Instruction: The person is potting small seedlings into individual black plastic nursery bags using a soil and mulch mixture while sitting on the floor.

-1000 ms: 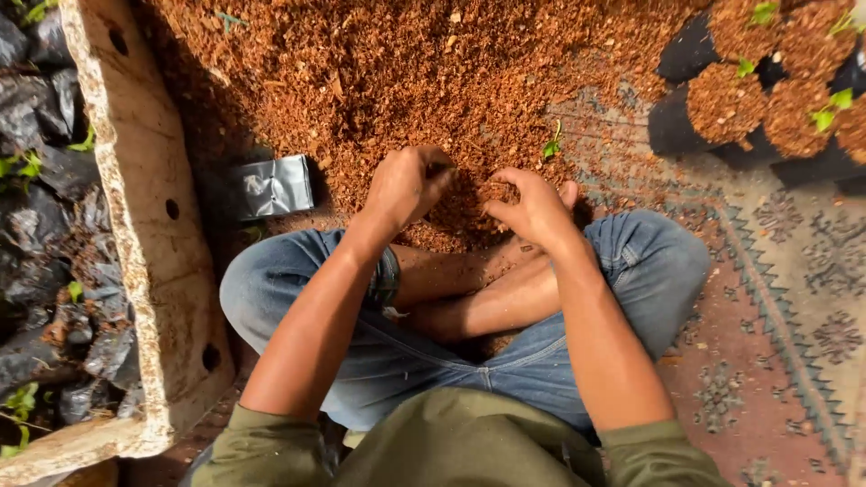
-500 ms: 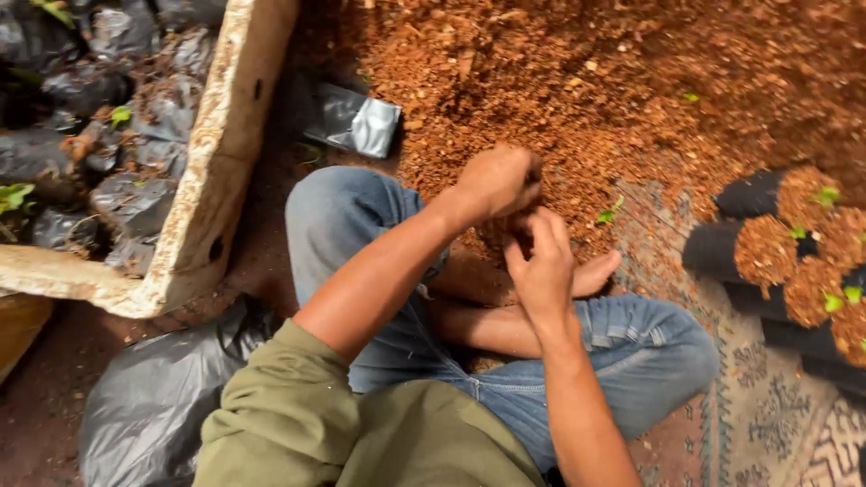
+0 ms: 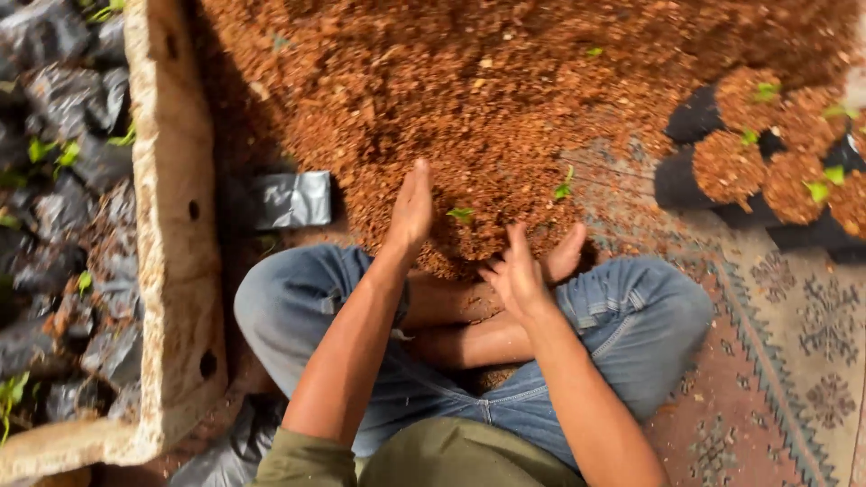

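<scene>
Hands, left hand and right hand open-palmed, flanking seedling at soil heap edge

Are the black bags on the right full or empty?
Full. The black bags are packed to the brim with reddish-brown soil, and small green seedlings poke out of some.

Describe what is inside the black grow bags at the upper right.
The black grow bags are filled to the brim with reddish-brown growing mix, and small green seedlings stand in several. Roots and anything deeper are covered by the mix.
</scene>
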